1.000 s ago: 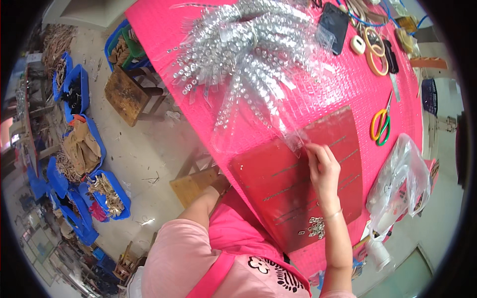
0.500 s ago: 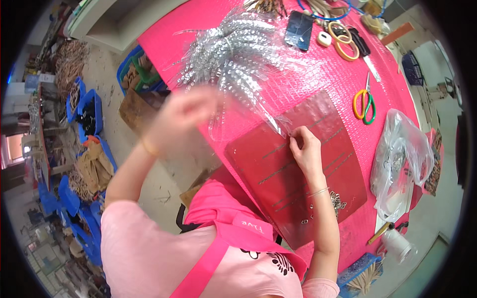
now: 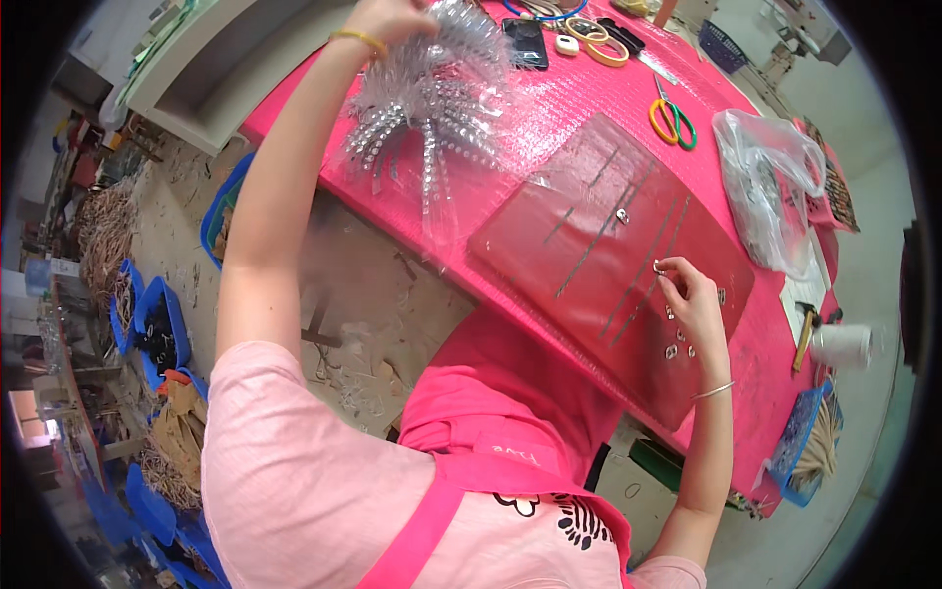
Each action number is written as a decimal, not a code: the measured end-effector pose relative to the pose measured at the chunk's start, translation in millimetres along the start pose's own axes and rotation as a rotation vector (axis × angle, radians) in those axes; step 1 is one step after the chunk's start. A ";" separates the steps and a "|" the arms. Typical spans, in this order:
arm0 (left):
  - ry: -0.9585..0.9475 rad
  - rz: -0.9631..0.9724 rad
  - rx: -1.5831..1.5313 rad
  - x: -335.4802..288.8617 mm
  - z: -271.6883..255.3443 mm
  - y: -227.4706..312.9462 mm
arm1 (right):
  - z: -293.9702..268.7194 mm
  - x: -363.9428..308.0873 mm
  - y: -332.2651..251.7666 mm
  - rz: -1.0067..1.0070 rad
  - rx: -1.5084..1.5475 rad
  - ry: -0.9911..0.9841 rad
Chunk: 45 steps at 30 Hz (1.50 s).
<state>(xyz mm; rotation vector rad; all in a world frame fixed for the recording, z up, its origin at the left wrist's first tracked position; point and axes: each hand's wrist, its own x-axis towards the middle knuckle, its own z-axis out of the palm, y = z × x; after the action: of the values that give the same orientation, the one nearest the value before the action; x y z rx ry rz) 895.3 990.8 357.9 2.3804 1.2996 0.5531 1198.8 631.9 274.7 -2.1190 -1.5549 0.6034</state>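
Observation:
My left hand [image 3: 391,22] reaches to the top edge of the picture, at the far end of a bundle of silver sequin strips [image 3: 432,123] on the pink table. Its fingers look curled together against the strips, and what they hold is hidden. Over a dark red mat [image 3: 549,265], my right hand [image 3: 695,302] pinches a small silver metal buckle [image 3: 659,268] between thumb and fingertips. Several more such buckles [image 3: 671,351] lie on the mat under and beside that hand. A single buckle [image 3: 622,216] sits apart, farther up the mat near the drawn lines.
Scissors [image 3: 672,118] with yellow and green handles lie beyond the mat. A clear plastic bag [image 3: 765,187] is to the right, with a hammer [image 3: 805,334] and white thread spool [image 3: 842,346] below. A phone [image 3: 525,43] and tape rolls [image 3: 606,49] lie at the back.
My left hand has moved up and away to the far end of the strips. My right hand has moved down the mat to the loose buckles and taken one. The view has shifted.

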 end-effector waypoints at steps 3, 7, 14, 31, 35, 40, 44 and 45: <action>0.233 0.299 -0.010 -43.2 -40.4 76.1 | -1.0 -20.1 -42.2 -0.013 0.546 -0.210; 0.131 0.486 -0.295 -88.1 -33.0 131.1 | 34.6 -35.3 -122.3 -0.275 0.934 -0.376; -0.154 0.857 -0.180 -199.1 44.3 148.5 | 89.8 -13.7 -115.2 -0.366 2.071 -0.166; -0.213 -0.041 0.408 -56.9 81.4 -38.6 | 31.9 -56.1 -98.8 -0.289 1.668 -0.052; -0.573 0.425 -0.684 -132.2 61.4 101.2 | 52.0 -19.2 -115.4 -0.123 1.758 -0.174; -0.541 0.243 -0.939 -133.5 79.4 110.2 | 59.7 41.2 -128.7 -0.084 1.013 -0.036; -0.564 -0.031 -0.824 -124.3 40.4 113.2 | 40.3 85.3 -77.6 -0.317 0.297 -0.236; -0.553 -0.049 -0.855 -120.2 35.8 114.9 | 34.2 93.4 -62.0 -0.317 0.254 -0.268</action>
<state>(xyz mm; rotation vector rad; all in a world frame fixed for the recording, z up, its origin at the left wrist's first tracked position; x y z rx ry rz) 934.7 825.4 364.9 1.6065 0.6695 0.3022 1156.7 741.3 275.2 -1.6131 -1.8001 0.9421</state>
